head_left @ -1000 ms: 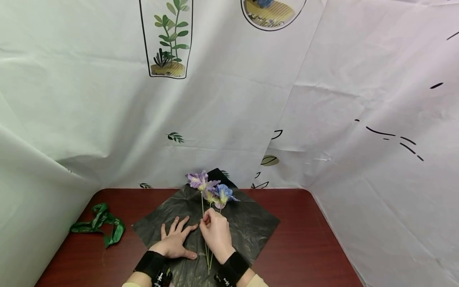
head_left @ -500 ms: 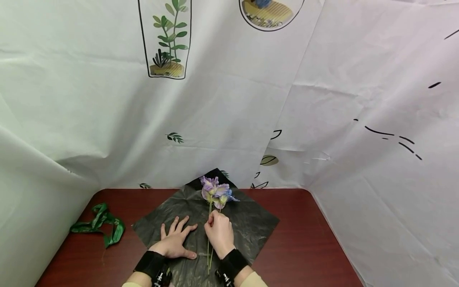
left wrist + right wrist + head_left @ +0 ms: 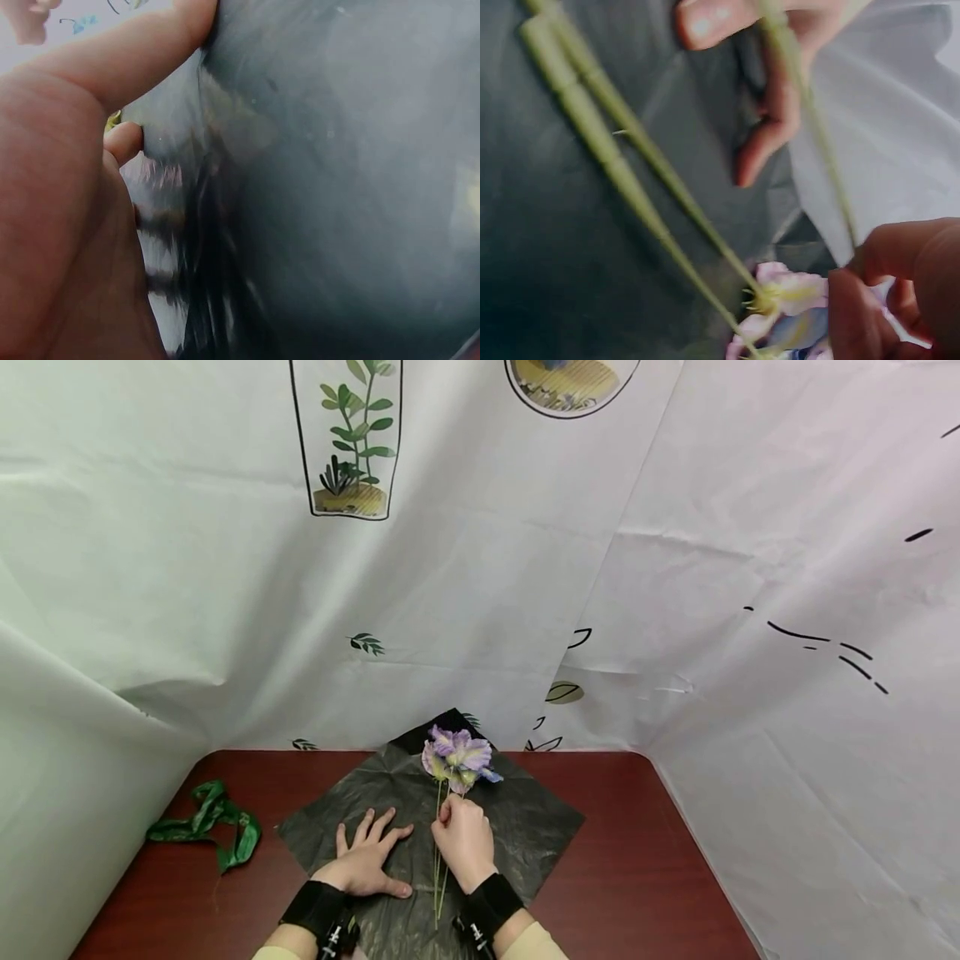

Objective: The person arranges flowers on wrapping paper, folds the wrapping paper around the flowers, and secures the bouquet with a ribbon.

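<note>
A dark sheet of wrapping paper (image 3: 525,827) lies cornerwise on the table. My left hand (image 3: 365,864) rests on its left part with the fingers spread. My right hand (image 3: 465,839) pinches the thin green stem (image 3: 817,127) of a purple flower (image 3: 467,749) between thumb and index finger. In the right wrist view this stem is raised over the paper, apart from two other stems (image 3: 607,150) lying side by side. Their blossoms (image 3: 787,292) are pink, yellow and blue. In the head view the held flower partly covers the blue blossom (image 3: 491,775).
A crumpled green ribbon (image 3: 213,822) lies at the left of the red-brown table (image 3: 630,860). White printed cloth (image 3: 465,568) hangs behind and along both sides. The far corner of the paper stands up against the cloth.
My right hand has carried the purple flower to the right, from the left of the other blossoms to over them. The left hand has stayed in place.
</note>
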Tool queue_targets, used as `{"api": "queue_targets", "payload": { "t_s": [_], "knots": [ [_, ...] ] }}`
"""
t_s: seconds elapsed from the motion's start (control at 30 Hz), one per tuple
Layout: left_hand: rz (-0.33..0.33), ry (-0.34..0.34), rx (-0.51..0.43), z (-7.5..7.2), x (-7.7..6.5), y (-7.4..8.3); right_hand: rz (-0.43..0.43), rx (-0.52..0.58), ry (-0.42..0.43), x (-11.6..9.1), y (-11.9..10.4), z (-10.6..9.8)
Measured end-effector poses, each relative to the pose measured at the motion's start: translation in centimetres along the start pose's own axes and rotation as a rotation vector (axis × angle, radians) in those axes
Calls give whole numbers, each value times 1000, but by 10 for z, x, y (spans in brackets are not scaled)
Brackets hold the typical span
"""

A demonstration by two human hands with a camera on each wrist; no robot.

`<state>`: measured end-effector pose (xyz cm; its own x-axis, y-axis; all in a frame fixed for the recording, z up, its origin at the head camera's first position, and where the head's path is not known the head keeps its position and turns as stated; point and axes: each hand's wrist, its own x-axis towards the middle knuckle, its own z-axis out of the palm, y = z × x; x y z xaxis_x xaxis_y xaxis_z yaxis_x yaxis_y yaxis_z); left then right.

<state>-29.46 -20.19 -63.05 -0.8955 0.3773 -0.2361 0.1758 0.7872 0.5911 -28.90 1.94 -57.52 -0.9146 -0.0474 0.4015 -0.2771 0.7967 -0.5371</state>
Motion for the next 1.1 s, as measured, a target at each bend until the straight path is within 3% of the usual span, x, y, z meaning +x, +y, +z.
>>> {"api": "queue_targets", "payload": {
  "t_s": [0.23,0.6,1.1],
  "knots": [
    [2,-6,9,1,0,0,89,-16,-114,-4,8,8],
    [-4,-4,12,0,0,1,150,73,-151,-2,8,7],
    [7,8,14,1,0,0,152,65,-161,-5,10,11]
  ]
}}
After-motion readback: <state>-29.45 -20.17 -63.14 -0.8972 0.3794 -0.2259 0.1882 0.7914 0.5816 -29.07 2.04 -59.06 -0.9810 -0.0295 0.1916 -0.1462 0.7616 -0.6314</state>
